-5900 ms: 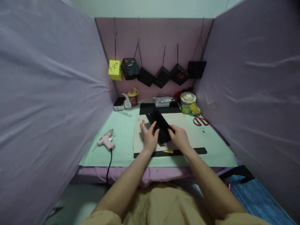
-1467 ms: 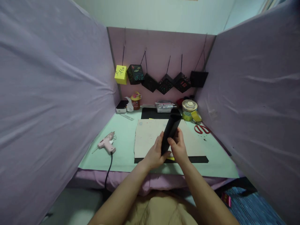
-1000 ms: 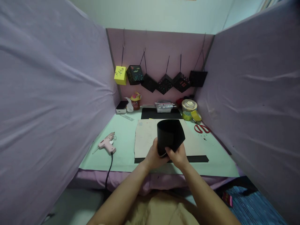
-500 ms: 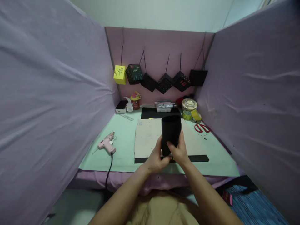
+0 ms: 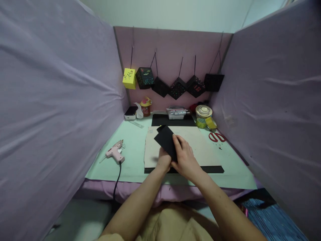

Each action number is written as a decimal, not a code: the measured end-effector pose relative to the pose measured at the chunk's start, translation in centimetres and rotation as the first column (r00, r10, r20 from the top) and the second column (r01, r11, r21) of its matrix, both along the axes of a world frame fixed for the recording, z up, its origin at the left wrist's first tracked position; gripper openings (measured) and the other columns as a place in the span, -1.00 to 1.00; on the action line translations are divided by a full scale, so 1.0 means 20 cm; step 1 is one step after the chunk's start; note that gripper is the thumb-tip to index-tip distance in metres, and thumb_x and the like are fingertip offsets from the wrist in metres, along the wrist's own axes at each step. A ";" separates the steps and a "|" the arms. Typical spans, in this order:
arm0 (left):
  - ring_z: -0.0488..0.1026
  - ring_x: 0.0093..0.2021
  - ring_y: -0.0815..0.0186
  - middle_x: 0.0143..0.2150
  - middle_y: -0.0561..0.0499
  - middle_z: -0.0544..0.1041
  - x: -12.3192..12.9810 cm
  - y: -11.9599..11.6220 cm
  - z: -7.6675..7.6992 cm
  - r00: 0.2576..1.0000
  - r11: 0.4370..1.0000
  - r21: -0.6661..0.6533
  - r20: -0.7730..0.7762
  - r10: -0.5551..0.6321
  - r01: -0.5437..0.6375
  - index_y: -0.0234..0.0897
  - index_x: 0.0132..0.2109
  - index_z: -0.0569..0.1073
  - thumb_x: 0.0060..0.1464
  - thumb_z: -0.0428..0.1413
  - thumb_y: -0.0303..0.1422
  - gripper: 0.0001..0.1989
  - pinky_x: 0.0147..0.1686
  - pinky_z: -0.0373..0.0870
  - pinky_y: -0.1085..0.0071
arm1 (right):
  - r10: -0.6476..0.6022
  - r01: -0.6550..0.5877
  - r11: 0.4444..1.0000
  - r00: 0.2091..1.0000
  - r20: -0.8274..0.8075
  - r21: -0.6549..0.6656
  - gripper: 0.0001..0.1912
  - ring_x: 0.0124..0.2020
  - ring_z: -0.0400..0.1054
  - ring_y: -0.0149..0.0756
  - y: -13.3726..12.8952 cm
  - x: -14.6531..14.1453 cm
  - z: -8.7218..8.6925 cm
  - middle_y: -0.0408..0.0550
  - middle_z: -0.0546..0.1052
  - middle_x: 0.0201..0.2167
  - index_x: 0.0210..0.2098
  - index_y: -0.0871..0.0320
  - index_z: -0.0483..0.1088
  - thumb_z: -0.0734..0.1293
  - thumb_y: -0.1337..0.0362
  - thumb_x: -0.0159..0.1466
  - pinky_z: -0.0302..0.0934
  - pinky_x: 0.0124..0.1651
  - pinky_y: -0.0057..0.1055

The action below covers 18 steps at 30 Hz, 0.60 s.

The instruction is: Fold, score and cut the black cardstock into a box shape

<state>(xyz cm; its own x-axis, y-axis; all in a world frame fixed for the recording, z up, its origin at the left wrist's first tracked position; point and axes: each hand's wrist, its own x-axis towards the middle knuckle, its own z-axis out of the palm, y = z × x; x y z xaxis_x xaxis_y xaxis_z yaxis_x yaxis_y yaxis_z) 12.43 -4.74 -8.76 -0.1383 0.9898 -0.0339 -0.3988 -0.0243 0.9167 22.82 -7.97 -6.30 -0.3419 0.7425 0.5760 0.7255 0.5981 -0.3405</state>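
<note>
A folded sheet of black paper (image 5: 166, 142) is held up above the table, its top end tilted to the left. My right hand (image 5: 185, 156) grips its right side, fingers wrapped round the edge. Behind and below the paper, my left hand (image 5: 164, 160) holds the lower part; most of its fingers are hidden. Beneath both hands lies a pale board (image 5: 208, 147) with a strip of black paper (image 5: 210, 169) along its front edge.
A pink glue gun (image 5: 114, 152) with a cord lies at left. Red-handled scissors (image 5: 217, 137), tape rolls (image 5: 210, 123) and a tin (image 5: 203, 111) are at right. A box of pens (image 5: 177, 113) stands at the back, under hanging paper boxes (image 5: 178, 88). Cloth walls flank the table.
The black paper has gone from an upright rolled tube to a flatter folded shape tilted left. My right hand has moved up along its side; my left hand has slipped behind it.
</note>
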 end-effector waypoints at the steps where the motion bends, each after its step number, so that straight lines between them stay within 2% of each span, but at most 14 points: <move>1: 0.47 0.02 0.10 -0.06 -0.11 0.58 0.00 0.01 -0.01 0.999 0.999 -0.021 -0.012 0.032 -0.033 -0.27 -0.08 0.48 -0.02 0.21 -0.31 -0.68 0.02 0.41 0.22 | -0.008 0.008 1.000 1.000 0.027 0.003 0.11 0.30 -0.02 0.15 -0.01 -0.01 0.00 0.18 0.02 0.34 0.42 0.02 -0.32 0.33 0.48 0.02 0.05 0.24 0.11; 4: 0.44 0.08 0.13 0.01 -0.11 0.55 -0.01 0.01 -0.01 0.999 0.998 -0.054 0.022 0.045 -0.043 -0.25 -0.01 0.45 0.00 0.21 -0.34 -0.64 0.08 0.37 0.24 | -0.067 0.065 0.998 0.995 0.077 0.027 0.08 0.30 -0.01 0.21 0.00 -0.04 -0.03 0.19 0.01 0.36 0.42 -0.02 -0.24 0.34 0.50 0.03 0.03 0.22 0.16; 7: 0.46 0.06 0.14 0.00 -0.11 0.56 -0.01 -0.02 0.02 0.983 0.999 -0.041 0.183 -0.021 0.029 -0.27 0.01 0.43 0.02 0.17 -0.35 -0.64 0.08 0.39 0.21 | -0.153 0.146 0.988 0.978 0.141 0.059 0.00 0.28 0.03 0.20 0.03 -0.05 -0.05 0.20 0.05 0.35 0.41 -0.03 -0.19 0.30 0.50 0.09 0.07 0.19 0.15; 10: 0.46 0.06 0.19 0.03 -0.09 0.54 -0.04 -0.04 0.07 0.911 0.992 0.006 0.394 -0.119 0.127 -0.26 0.03 0.43 0.13 0.05 -0.29 -0.67 0.09 0.38 0.23 | -0.218 0.206 0.976 0.946 0.241 0.074 -0.12 0.25 0.09 0.12 0.07 -0.03 -0.04 0.21 0.07 0.33 0.40 0.00 -0.16 0.24 0.48 0.18 0.14 0.16 0.03; 13: 0.47 0.04 0.19 0.03 -0.08 0.53 -0.09 -0.05 0.09 0.842 0.967 0.041 0.484 -0.238 0.251 -0.21 0.05 0.42 0.21 -0.03 -0.14 -0.63 0.06 0.40 0.20 | -0.229 0.233 0.972 0.908 0.350 0.031 -0.19 0.18 0.20 0.05 0.11 0.01 -0.01 0.23 0.12 0.31 0.40 0.07 -0.13 0.19 0.48 0.20 0.20 0.09 -0.10; 15: 0.48 0.01 0.18 0.01 -0.09 0.52 -0.14 -0.04 0.07 0.864 0.958 0.042 0.422 -0.275 0.284 -0.21 0.04 0.41 0.17 0.03 -0.11 -0.62 0.03 0.41 0.19 | -0.178 0.216 0.975 0.894 0.410 -0.048 -0.17 0.06 0.31 -0.02 0.15 0.05 0.01 0.20 0.22 0.26 0.40 0.07 -0.15 0.18 0.48 0.19 0.25 -0.02 -0.20; 16: 0.49 -0.01 0.18 0.02 -0.10 0.52 -0.17 -0.03 0.06 0.897 0.954 0.013 0.336 -0.286 0.299 -0.22 0.03 0.40 0.15 0.08 -0.12 -0.62 0.01 0.42 0.19 | -0.146 0.204 0.975 0.890 0.432 -0.092 -0.16 0.00 0.35 -0.06 0.17 0.07 0.01 0.17 0.27 0.22 0.40 0.06 -0.15 0.18 0.48 0.18 0.26 -0.08 -0.25; 18: 0.49 -0.03 0.15 0.01 -0.13 0.51 -0.23 -0.03 0.05 0.944 0.939 -0.093 0.016 -0.330 0.330 -0.24 -0.01 0.40 0.08 0.16 -0.18 -0.63 -0.04 0.44 0.18 | -0.078 0.179 0.967 0.884 0.461 -0.181 -0.16 -0.06 0.39 -0.10 0.24 0.12 0.01 0.13 0.34 0.17 0.39 0.03 -0.11 0.17 0.49 0.16 0.24 -0.16 -0.30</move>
